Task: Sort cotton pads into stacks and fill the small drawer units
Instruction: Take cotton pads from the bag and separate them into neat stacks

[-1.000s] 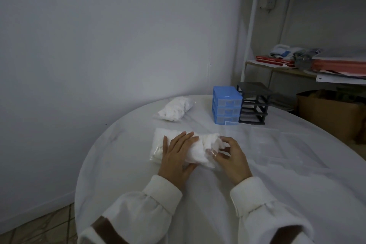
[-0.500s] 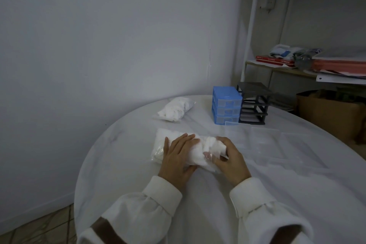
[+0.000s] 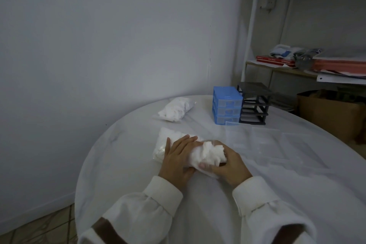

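A clear plastic bag of white cotton pads (image 3: 206,153) lies on the round white table (image 3: 126,164) just in front of me. My left hand (image 3: 177,159) lies flat across the bag's middle with straight fingers. My right hand (image 3: 227,164) grips the bag's right end, fingers curled under it, and that end is bunched and raised. A second bag of cotton pads (image 3: 175,109) lies further back on the table. A blue drawer unit (image 3: 226,108) with three drawers and a black drawer frame (image 3: 254,105) without drawers stand side by side at the table's far edge.
Several clear plastic drawers (image 3: 271,144) lie loose on the table to the right of my hands. Behind the table, a shelf rack (image 3: 293,67) holds books and papers, with a cardboard box (image 3: 330,115) under it. A bare wall runs along the left.
My right hand has closed round the bag's right end and lifted it, bunching the pads. My left hand has kept its place on the bag.
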Available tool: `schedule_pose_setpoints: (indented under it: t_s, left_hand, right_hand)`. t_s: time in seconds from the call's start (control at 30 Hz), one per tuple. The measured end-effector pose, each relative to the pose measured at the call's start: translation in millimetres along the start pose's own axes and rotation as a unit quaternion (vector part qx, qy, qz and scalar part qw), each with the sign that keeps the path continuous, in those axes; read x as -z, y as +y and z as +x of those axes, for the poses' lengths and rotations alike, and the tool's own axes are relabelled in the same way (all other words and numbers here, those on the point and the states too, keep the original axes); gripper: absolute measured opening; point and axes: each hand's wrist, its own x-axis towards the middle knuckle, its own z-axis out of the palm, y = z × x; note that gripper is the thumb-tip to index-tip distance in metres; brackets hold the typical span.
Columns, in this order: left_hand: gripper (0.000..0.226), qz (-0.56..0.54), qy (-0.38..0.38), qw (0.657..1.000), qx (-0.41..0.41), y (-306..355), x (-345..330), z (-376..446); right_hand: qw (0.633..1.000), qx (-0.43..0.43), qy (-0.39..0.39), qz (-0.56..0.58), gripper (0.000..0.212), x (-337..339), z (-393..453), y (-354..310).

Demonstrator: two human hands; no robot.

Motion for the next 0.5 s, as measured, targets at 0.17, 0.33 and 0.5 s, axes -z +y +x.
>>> schedule_pose_setpoints:
  t_s: [0.17,0.33,0.5]
  left_hand:
    - [0.045,-0.024,-0.024,0.999,-0.007,-2.9,-1.3,0.6]
    - [0.048,-0.006,-0.040,0.999,-0.017,-5.8,-0.1,1.6]
    - [0.048,0.010,-0.033,0.999,-0.023,-7.0,2.2,5.3]
  right_hand:
    - [0.996,-0.024,0.012,-0.082,0.044,-4.0,-1.9,-0.9]
    - [0.990,0.000,0.046,-0.132,0.036,-7.9,-1.9,-0.9]
    - [0.991,0.010,0.080,-0.105,0.034,0.3,4.3,-1.0]
